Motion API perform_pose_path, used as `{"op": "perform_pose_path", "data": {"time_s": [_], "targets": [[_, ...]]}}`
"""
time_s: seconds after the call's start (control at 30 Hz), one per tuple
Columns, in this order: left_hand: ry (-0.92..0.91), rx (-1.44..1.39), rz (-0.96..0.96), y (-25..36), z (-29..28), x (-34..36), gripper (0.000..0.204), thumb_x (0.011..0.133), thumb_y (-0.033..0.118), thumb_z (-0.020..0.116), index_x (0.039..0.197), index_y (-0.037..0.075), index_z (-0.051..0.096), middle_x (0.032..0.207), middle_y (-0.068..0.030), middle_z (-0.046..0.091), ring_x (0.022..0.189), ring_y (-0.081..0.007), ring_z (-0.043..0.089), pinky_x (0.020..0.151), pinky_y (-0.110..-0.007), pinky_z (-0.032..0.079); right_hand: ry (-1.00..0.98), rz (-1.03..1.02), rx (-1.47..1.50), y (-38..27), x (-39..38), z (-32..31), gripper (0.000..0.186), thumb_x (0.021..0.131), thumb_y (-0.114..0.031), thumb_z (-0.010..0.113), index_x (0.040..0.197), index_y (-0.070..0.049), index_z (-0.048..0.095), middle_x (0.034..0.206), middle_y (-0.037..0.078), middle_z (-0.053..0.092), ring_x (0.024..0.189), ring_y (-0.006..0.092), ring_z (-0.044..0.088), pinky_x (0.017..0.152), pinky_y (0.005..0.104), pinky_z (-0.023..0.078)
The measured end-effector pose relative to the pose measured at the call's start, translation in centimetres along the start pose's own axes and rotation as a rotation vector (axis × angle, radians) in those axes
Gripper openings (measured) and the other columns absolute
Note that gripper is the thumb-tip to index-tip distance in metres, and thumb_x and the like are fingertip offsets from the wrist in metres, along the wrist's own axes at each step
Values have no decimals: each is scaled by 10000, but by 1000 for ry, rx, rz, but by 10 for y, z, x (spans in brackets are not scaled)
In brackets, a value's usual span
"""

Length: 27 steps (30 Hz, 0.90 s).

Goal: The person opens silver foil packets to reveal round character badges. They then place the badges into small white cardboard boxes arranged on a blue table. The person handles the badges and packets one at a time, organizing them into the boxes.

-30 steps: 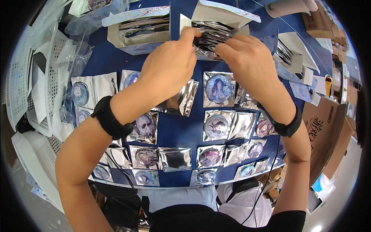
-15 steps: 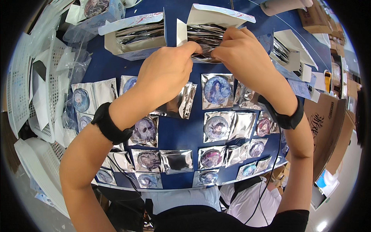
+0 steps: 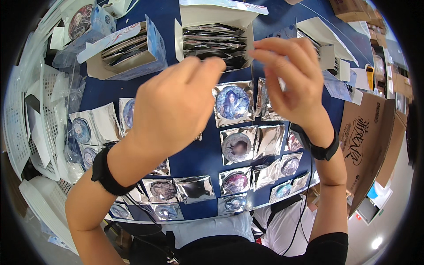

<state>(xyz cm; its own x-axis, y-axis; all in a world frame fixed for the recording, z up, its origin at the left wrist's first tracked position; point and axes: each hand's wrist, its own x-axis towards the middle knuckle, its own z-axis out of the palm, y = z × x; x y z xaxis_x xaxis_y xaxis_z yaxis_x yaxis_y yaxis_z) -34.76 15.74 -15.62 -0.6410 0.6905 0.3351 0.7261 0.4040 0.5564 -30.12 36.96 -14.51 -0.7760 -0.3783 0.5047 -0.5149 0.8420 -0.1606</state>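
Over the table's middle, my left hand hovers just below an open carton filled with a row of silver foil packets. Its fingers curl inward but are motion-blurred, and whatever might be in them is hidden. At that carton's right side is my right hand, fingers apart, holding nothing visible. Below the carton, a round blue badge with a long-haired figure rests on silver foil. More round badges on foil lie in rows, among them a grey-white one and a purple-red one.
Another open carton of foil packets stands at left, and a third carton at right. White perforated baskets line the left edge. A brown cardboard box leans at the right. A thin black cable runs beside each forearm.
Both hands have come out of the middle carton; the left moved down and left, the right moved rightward with fingers spreading. The view has shifted, so the cartons appear farther left.
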Motion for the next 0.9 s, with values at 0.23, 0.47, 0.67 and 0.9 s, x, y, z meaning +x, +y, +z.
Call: {"op": "perform_pose_path", "data": {"time_s": [0.23,0.47,0.67,0.9], "targets": [[-192,266,70,3,13,5,404,668,57,633,1056,3,534,1110,-122,483,1057,-314,450,897,-405,373,-62,-58,-327,-11,-4,5,267,583,-12,561,837,-67,628,1037,1,593,870,195,534,755,316,388],[-227,118,4,1,8,2,394,686,49,614,1067,8,526,1182,-160,452,1135,-344,411,944,-420,338,-90,11,-184,1,-7,7,154,594,-38,556,744,-74,565,997,5,597,862,193,522,712,328,384],[-230,104,-24,3,7,3,385,685,36,603,1061,6,526,1228,-169,422,1156,-358,391,956,-424,324,-94,143,82,10,-14,8,250,550,40,548,770,-77,559,975,11,602,853,226,521,708,337,379],[-248,113,-11,4,6,4,377,681,28,603,1049,-3,531,1258,-149,414,1174,-333,379,951,-422,325,-115,220,27,-4,-15,19,331,557,49,546,852,-85,616,1013,25,537,872,236,495,708,342,366]]}}
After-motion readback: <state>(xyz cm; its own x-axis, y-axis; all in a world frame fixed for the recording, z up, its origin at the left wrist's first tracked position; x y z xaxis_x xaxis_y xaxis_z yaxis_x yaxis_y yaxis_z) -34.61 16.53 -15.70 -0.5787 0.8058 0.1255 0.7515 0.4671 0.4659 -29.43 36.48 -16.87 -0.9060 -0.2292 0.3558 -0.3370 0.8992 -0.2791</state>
